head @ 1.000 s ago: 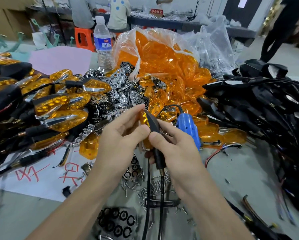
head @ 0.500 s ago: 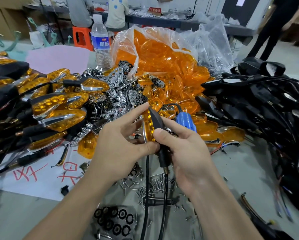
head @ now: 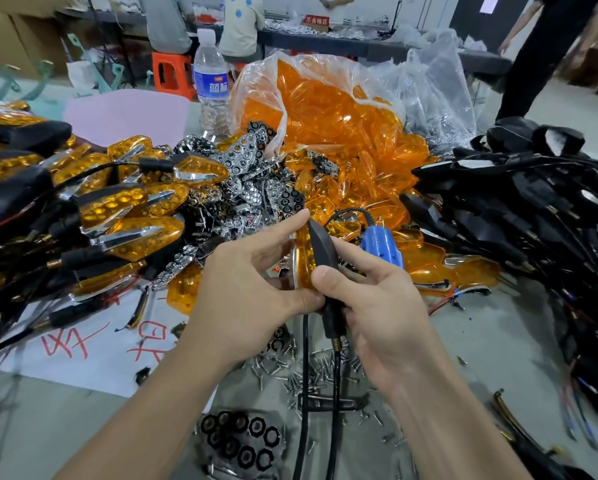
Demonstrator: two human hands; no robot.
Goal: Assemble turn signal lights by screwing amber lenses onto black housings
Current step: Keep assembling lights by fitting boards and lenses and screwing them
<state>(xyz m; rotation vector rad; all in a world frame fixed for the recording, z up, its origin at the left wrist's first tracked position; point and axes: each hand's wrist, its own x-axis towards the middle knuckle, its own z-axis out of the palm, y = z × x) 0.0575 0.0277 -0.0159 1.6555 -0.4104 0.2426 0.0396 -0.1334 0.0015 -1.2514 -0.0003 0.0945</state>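
both hands grip 1 signal: left hand (head: 245,289) pinches lens (head: 302,261), right hand (head: 377,299) wraps housing (head: 321,247); seam apparently closed.

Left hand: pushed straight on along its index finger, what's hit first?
The left hand would likely meet the loose amber lenses heaped just beyond the tip of the held black housing; depth is unclear.

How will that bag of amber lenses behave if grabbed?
Probably floppy: the bag of amber lenses is thin, crumpled film. Likely spills, since its front opens onto the loose lenses. Probably light: thin plastic shells.
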